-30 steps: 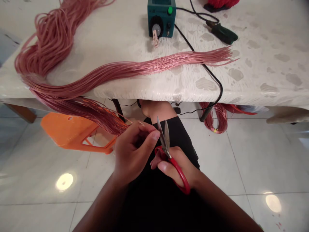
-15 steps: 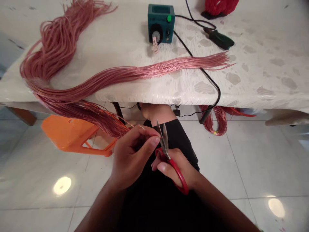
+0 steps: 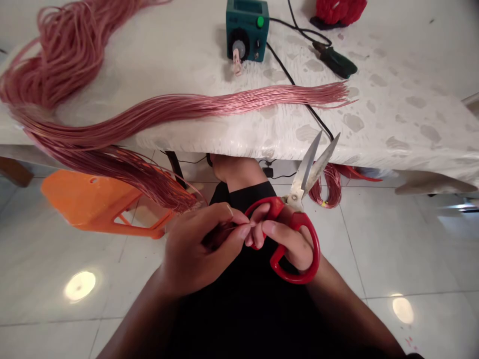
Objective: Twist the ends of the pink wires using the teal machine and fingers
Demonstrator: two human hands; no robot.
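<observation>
The thumb and forefinger of the left hand (image 3: 202, 247) were pressed together at their tips, and the loose end of the wire bundle (image 3: 123, 167) was pinched between them (the single strand in the pinch was too fine and blurred to be made out). The fingertips of the right hand (image 3: 290, 239) were set against that same pinch, while the red loops of the scissors (image 3: 297, 199) were gripped in the rest of that hand. The blades were seen spread apart, pointed up and to the right of the grip, clear of the wire.

From the pinch the bundle could be followed to the left and upward, over the edge of the table (image 3: 392, 124), where it was laid across the top in a long pink sweep above both hands. An orange stool (image 3: 86, 199) was seen left of the grip, below the hanging wire. Farther beyond the grip, a green box (image 3: 247, 25), a black cable (image 3: 295, 82) and a green-handled tool (image 3: 335, 60) were set on the table. A smaller wire coil (image 3: 331, 184) was hung beneath the table edge, just right of the blades.
</observation>
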